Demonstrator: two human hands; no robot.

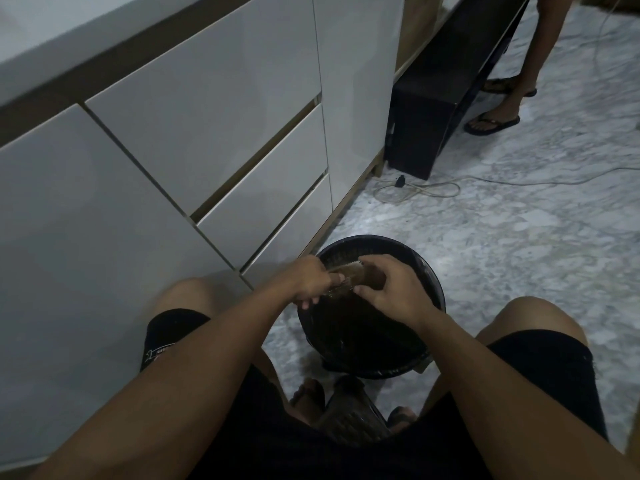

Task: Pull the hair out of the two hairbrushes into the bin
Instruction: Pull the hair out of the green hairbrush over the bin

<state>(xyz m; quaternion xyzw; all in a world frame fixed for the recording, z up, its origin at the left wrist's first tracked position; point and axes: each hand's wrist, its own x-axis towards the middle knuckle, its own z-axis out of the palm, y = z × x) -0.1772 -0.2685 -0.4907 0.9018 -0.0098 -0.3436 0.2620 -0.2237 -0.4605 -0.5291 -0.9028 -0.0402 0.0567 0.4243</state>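
Marble floor (pixel 519 254): 1 bin (pixel 429 271), 2 hairbrushes: 1 held (pixel 349 273), 1 on lap (pixel 349 417).

Head-worn view, steeply down, close

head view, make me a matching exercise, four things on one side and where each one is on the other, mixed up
Things:
1. hairbrush
2. second hairbrush
3. bin
4. white cable

Places:
A. on the floor by the dark cabinet
B. on the person's lap
C. on the floor between the knees
D. held over the bin by the left hand and right hand

Pairs: 1-D, 2-B, 3-C, 4-A
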